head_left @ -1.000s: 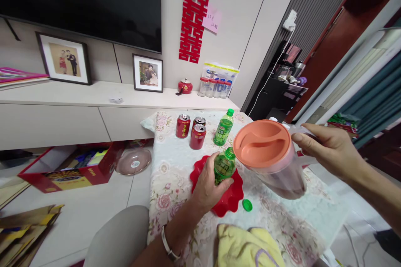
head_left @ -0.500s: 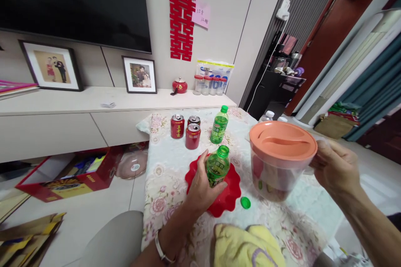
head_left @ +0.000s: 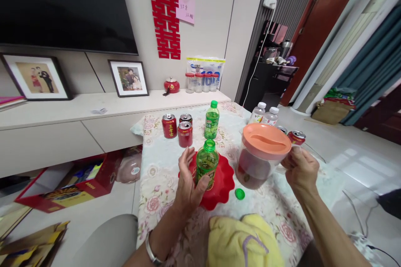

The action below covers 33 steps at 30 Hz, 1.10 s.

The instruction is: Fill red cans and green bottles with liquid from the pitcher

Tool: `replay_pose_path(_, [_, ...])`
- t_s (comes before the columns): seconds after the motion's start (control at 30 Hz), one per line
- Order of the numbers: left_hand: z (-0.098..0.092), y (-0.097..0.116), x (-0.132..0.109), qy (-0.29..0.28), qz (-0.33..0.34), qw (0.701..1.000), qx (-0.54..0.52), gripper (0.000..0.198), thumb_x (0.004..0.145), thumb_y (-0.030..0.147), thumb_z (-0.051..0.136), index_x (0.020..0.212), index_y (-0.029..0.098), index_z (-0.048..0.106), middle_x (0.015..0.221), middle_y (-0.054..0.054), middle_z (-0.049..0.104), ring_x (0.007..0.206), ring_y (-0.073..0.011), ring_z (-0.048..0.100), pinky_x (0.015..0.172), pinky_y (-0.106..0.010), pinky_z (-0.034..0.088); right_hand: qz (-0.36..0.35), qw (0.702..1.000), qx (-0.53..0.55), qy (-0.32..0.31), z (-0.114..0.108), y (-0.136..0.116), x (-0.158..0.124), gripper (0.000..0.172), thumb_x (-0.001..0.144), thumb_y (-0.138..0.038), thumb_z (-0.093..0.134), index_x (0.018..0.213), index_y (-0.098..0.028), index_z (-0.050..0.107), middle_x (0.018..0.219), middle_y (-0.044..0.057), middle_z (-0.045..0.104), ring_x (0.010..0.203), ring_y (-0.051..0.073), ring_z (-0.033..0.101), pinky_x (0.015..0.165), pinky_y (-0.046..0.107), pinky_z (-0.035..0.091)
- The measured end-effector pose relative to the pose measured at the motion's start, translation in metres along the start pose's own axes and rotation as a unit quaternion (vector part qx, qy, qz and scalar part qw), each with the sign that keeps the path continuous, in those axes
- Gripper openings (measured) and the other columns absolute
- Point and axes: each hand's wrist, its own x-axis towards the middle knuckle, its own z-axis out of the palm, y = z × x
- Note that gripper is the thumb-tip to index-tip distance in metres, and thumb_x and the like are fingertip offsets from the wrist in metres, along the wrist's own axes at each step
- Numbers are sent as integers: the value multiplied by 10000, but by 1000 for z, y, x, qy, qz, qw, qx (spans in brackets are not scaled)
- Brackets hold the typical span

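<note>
My right hand (head_left: 302,169) is wrapped round the handle of a clear plastic pitcher (head_left: 255,169) with an orange lid. Dark liquid shows inside; the pitcher is upright, at or just above the tablecloth. Over the rim of a red scalloped plate (head_left: 226,183), my left hand (head_left: 189,185) is open around the left side of an uncapped green drink bottle (head_left: 207,162). Its fingers are spread and its thumb overlaps the bottle's front. The bottle stands upright on the plate. A green bottle cap (head_left: 239,194) lies between plate and pitcher.
Red cans (head_left: 169,126) and a capped green bottle (head_left: 212,121) stand behind the plate. Two white-capped bottles (head_left: 271,116) and another red can (head_left: 296,137) are behind the pitcher. A yellow cloth (head_left: 244,242) lies at the near edge of the table.
The pitcher has come down toward the table, with my right hand still on its handle. My left hand's fingers have loosened from the green bottle and spread.
</note>
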Motion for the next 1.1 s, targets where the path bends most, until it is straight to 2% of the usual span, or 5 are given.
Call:
replay_pose_path(0.43, [11,31,-3,49,-40,995,75,812,938,472,701,1578,203,279,1621,-226,407,1501,-363,476,1273,-622,385,21,998,-60,7,-24,12,-10,462,827,-642,788,721,-225,621,574,-69,510,537,119,447,533,271,388])
replay_pose_path(0.57, [27,37,1,68,-99,990,76,953,838,362,779,1589,221,209,1582,-215,460,1453,-337,550,1233,-575,457,9,991,-135,15,-38,6,-15,421,803,-595,825,963,-209,779,904,33,754,842,214,662,770,358,527])
replay_pose_path(0.73, [44,38,13,112,-130,977,123,1041,739,301,859,1567,228,232,1476,-181,558,1373,-328,639,1186,-531,513,-31,969,-214,119,-56,-12,-48,427,933,-559,723,1224,-247,728,1215,73,728,1046,239,666,960,432,514])
replay_pose_path(0.9, [56,34,10,134,-119,974,137,1001,711,281,887,1534,246,318,1488,-181,596,1397,-347,642,1170,-516,524,-2,952,-281,-123,-37,-20,-98,307,861,-558,750,901,-257,790,804,33,777,701,232,708,708,368,573])
replay_pose_path(1.1, [58,21,2,125,-141,965,181,715,715,286,859,1326,235,490,1270,-140,721,1249,-392,724,1068,-574,575,50,864,-406,-295,3,0,-123,480,875,-441,661,1245,-162,789,780,88,818,728,309,781,692,382,557])
